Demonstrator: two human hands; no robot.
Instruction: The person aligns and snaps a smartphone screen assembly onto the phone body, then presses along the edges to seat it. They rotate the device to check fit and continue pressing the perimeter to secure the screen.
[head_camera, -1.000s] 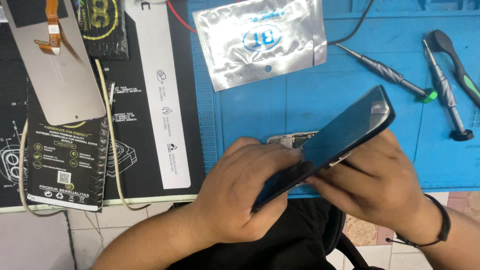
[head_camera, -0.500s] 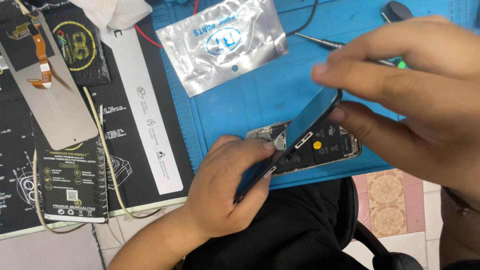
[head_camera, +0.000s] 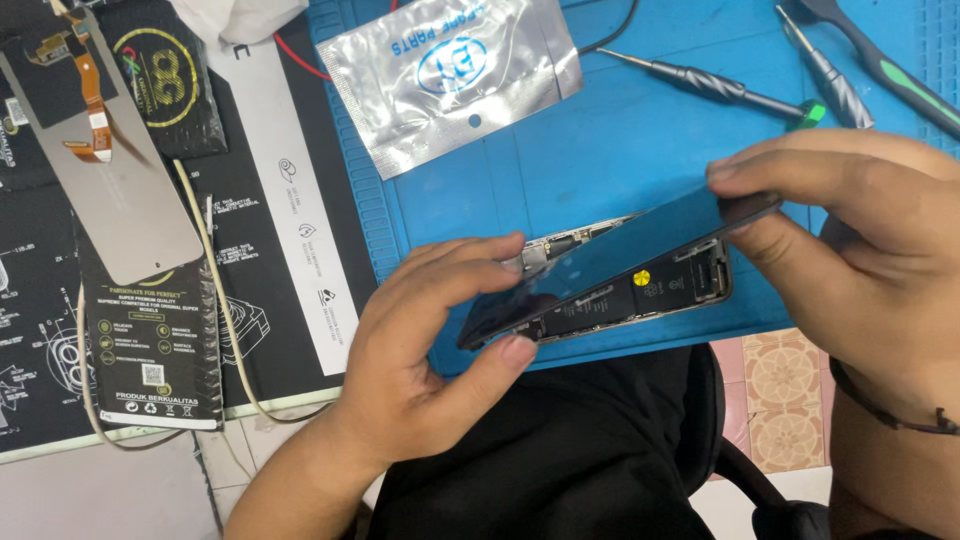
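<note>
Far left: grey display panel with orange flex lying face down over black printed boxes with white and yellow labels. Beside it, long white strip with small round icons, thin cream cable looping alongside.

Left hand curled around near end of dark screen, thumb under edge, fingertips on top edge: gripping. Screen tilted up, hinged open above phone body, which sits on blue mat near its front edge; black battery with yellow dot visible inside.

Best practice here, as judged: lift slow, keep angle shallow, support both ends evenly, avoid straining any flex that joins the two halves.

Above centre: silver foil pouch, blue printed logo, lying flat on mat.

Right hand pinching far end of screen between thumb and fingers, closed on it. Screwdrivers top right.
</note>
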